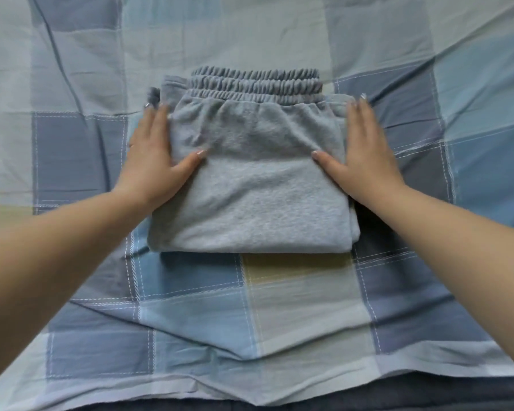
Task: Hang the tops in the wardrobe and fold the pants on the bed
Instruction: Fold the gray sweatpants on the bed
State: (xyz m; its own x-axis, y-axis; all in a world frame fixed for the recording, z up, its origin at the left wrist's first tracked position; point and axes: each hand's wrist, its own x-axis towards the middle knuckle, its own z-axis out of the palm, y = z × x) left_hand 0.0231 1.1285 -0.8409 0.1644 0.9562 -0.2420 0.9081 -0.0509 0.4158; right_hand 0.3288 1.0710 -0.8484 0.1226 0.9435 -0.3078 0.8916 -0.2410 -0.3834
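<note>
Two bare forearms enter from the near edge, over a dark strip of bedding at the bottom of the view.

Item: checked bedsheet (294, 307), blue, pale green and yellow squares, creased, covering the bed; serves as the folding surface.

Item: grey sweatpants (250, 197), fleece, folded into a compact rectangle at the centre of the sheet. Near edge is a clean fold; elastic waistband (255, 81) lies at the far side, gathered and stacked in layers.

Item: left hand (155, 161), fingers straight and together, laid flat along the left edge of the bundle, thumb spread inward onto the top layer. Pinches nothing.

Item: right hand (365, 155), mirrored on the right edge, fingers straight, thumb resting on the cloth.

Placement, as judged: both palms bracket the sides to square the bundle and press out air so the fold holds its shape.

Status, as judged: this pair looks essentially folded. No tops or wardrobe in view, so that part cannot be assessed.
</note>
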